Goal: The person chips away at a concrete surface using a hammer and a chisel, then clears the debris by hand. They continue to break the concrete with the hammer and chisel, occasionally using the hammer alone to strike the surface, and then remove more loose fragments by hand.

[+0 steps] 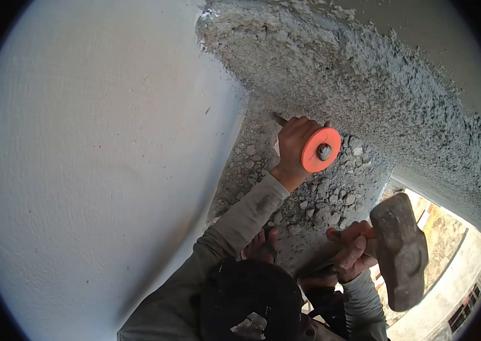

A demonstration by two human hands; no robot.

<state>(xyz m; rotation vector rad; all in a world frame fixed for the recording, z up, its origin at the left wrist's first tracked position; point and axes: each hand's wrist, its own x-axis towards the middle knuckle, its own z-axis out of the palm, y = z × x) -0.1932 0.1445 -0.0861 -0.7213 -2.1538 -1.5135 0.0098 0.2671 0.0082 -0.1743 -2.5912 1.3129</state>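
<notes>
My left hand is closed around a chisel with a round orange hand guard. The chisel's struck end faces up through the guard, and its other end points at the rough concrete near the corner. Lower right, my right hand grips the short handle of a sledgehammer. Its heavy, worn head is raised apart from the chisel. Broken concrete rubble lies beneath and around my left hand.
A smooth pale wall rises on the left. Rough, chipped concrete runs across the top and right. Bare toes show beside the rubble. At lower right, a bright opening looks outside. A dark rounded shape covers the bottom middle.
</notes>
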